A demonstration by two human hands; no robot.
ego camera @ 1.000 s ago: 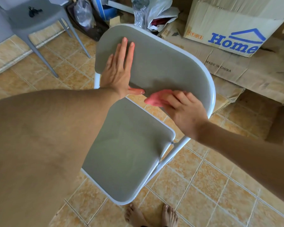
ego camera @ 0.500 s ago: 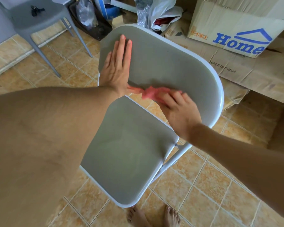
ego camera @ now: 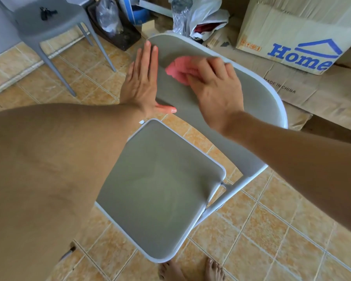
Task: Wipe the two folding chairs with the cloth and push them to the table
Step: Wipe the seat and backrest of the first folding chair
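Though crumpled, cloth (ego camera: 177, 71) on smooth chair (ego camera: 255, 106)

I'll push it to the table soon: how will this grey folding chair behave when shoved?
The grey folding chair is probably light, given its thin white tube frame. It may slide on the glossy tile floor, yet tip if pushed high on the backrest.

Left hand (ego camera: 142, 82) lies flat, fingers straight; right hand (ego camera: 213, 90) curls round the cloth (ego camera: 176, 71).
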